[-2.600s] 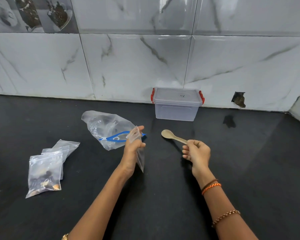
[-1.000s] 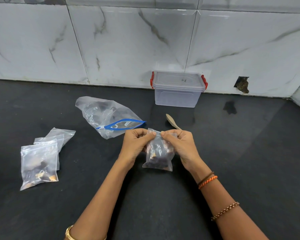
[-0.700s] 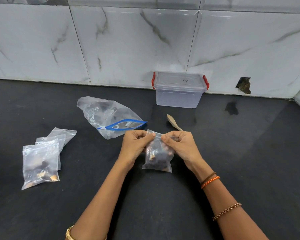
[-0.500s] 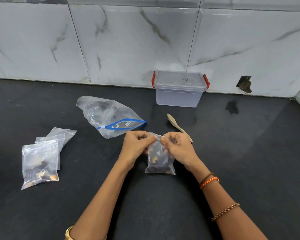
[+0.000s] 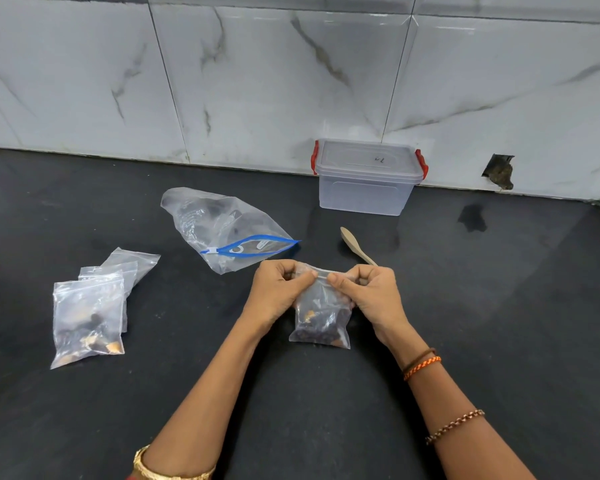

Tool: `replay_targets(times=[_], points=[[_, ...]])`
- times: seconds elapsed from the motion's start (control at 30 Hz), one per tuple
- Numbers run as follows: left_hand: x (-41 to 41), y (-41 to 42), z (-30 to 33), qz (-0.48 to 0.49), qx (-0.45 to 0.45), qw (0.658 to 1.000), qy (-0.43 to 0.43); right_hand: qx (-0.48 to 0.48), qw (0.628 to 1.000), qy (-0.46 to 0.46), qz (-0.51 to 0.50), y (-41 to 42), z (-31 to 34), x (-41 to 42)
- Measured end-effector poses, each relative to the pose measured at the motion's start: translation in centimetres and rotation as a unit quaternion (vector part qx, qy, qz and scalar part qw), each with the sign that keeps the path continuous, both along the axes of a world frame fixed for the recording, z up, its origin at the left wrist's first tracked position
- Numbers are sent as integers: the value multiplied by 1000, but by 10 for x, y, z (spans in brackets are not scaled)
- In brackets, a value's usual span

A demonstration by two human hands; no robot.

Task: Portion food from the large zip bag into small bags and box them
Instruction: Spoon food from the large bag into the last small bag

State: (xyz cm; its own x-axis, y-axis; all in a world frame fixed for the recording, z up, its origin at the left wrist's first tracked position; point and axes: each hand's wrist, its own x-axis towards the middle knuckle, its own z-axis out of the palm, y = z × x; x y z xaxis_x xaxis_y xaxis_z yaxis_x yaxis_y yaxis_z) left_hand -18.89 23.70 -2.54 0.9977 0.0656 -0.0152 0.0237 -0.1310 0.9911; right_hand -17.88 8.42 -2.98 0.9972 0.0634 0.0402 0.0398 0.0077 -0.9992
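A black surface (image 5: 499, 341) is backed by a white marble-veined tiled wall (image 5: 257, 81) in which a small dark hole (image 5: 498, 171) is noted at the right. A lidded clear box (image 5: 368, 178) with red clips is placed against the wall, presumably kept shut until portions are ready. The large zip bag (image 5: 222, 226) is laid on its side with its blue mouth toward the hands, likely for easy scooping. A filled small bag (image 5: 84, 320) is set aside at the left atop further small bags (image 5: 132, 261). The small bag being sealed (image 5: 321, 317) is held upright, its base on the surface, so the dark contents stay low; its top strip is pinched by the left hand (image 5: 278, 292) and right hand (image 5: 371, 292), both clamped on it, thumbs nearly meeting. A wooden spoon (image 5: 355, 244) is parked just behind the right hand.
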Motion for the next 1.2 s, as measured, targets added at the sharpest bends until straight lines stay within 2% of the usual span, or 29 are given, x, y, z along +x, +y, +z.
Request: replay_targets(times=[0.2,0.37,0.63,0.7,0.83,0.97,1.1,1.2], points=[[-4,-1,2,-7,-25,1000,4,20,1000,-8,-6,2,-1,1],[-5,-1,6,48,-13,999,-14,23,999,17,19,-4,0,4],[-14,-8,12,80,-34,996,-5,-7,1000,16,-6,3,1,-3],[-17,-11,12,93,-29,995,-13,9,1000,16,-5,2,3,-5],[-25,-11,12,104,-19,994,-22,51,997,43,39,-4,9,-7],[-40,-9,9,101,-5,994,-37,32,997,38,52,0,9,-10],[-54,-9,15,124,-31,988,-84,30,996,21,81,11,14,-19],[-59,0,27,124,-5,987,-100,41,994,8,97,15,22,-27]])
